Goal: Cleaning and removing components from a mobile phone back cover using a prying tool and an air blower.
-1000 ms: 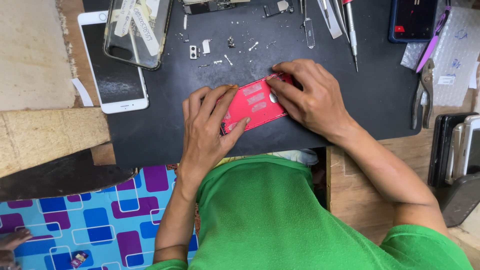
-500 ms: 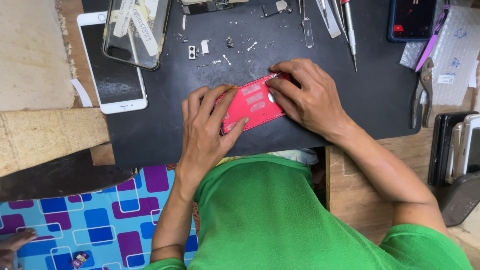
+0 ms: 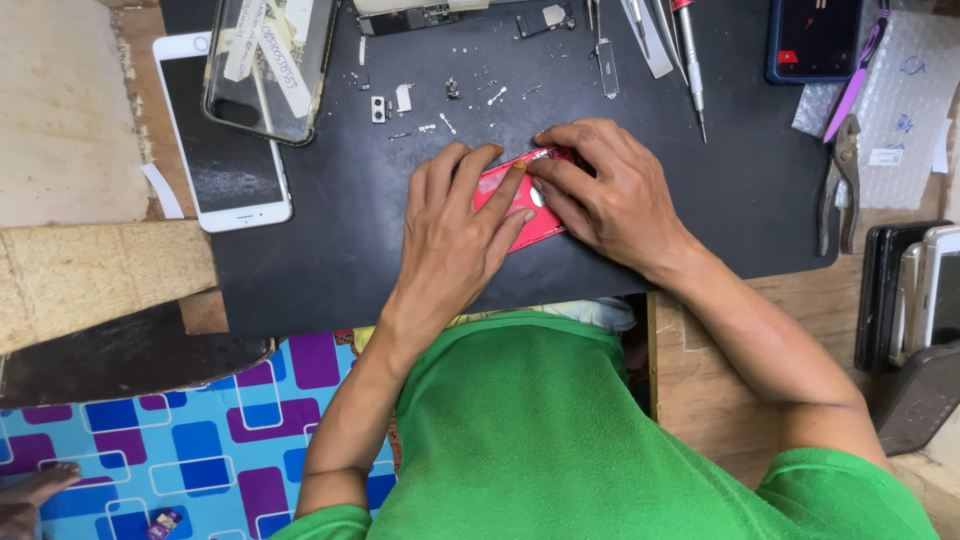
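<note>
Hands press a red phone shell (image 3: 515, 200) flat on the black mat (image 3: 330, 250), left hand (image 3: 455, 235) spread over it, right hand (image 3: 610, 195) pinching its top edge; a slip could likely scatter the loose screws (image 3: 445, 122) nearby.

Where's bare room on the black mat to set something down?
Bare patches of the black mat: lower left, between the white phone and left hand; right side, between right hand and pliers. Crowded: top edge, small screws, screwdriver.
</note>
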